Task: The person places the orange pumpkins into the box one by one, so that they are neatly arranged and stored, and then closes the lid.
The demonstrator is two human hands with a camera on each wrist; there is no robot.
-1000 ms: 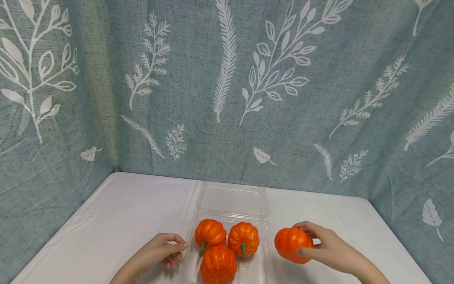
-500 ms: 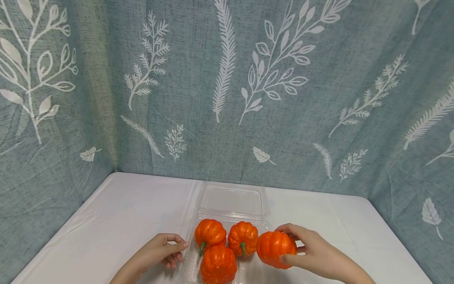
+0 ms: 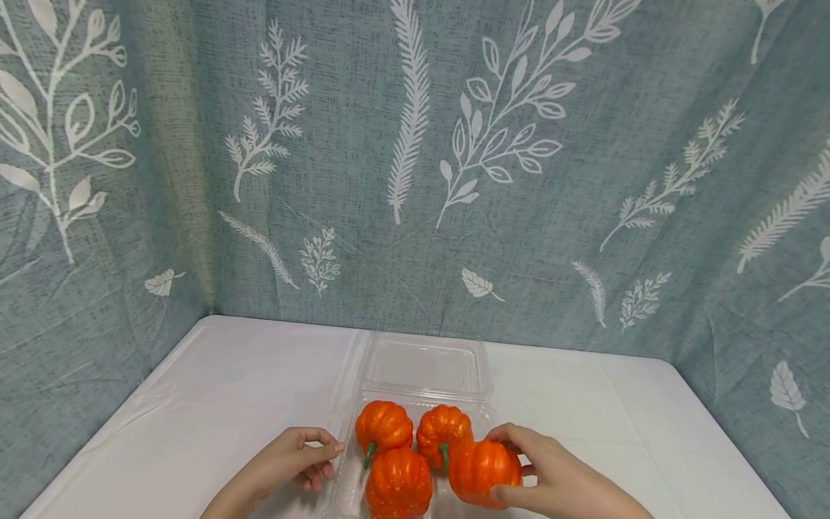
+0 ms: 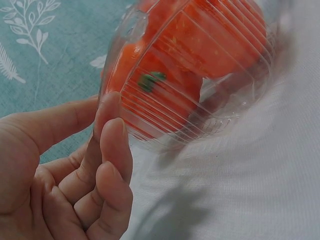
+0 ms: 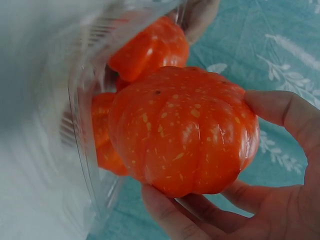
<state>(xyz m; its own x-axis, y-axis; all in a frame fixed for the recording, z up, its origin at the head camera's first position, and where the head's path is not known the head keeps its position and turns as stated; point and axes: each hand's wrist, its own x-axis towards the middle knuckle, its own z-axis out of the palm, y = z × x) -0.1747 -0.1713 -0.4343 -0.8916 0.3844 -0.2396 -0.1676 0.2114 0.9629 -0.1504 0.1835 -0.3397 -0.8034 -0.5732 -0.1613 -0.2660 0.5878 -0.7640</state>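
Observation:
My right hand (image 3: 547, 472) grips a small orange toy pumpkin (image 3: 483, 473), thumb on one side and fingers curled round the other. The yellow-speckled pumpkin (image 5: 185, 130) hangs over the right part of a clear plastic clamshell container (image 3: 349, 486). Inside the container sit three more orange pumpkins: a back left one (image 3: 384, 424), a back right one (image 3: 443, 431) and a front one (image 3: 398, 484). Green stems show on the back two. With thumb and fingertips, my left hand (image 3: 288, 461) pinches the container's left rim. Through the ribbed wall (image 4: 170, 107) in the left wrist view, pumpkins show.
The container's clear lid (image 3: 424, 367) lies folded open toward the back of the white-covered table (image 3: 259, 382). Behind and on both sides hangs a blue-green curtain (image 3: 363, 288) with white leaf prints.
My right hand has carried its pumpkin leftward and a little nearer to me, from beside the container to over its right part. The left hand and the other pumpkins have stayed in place.

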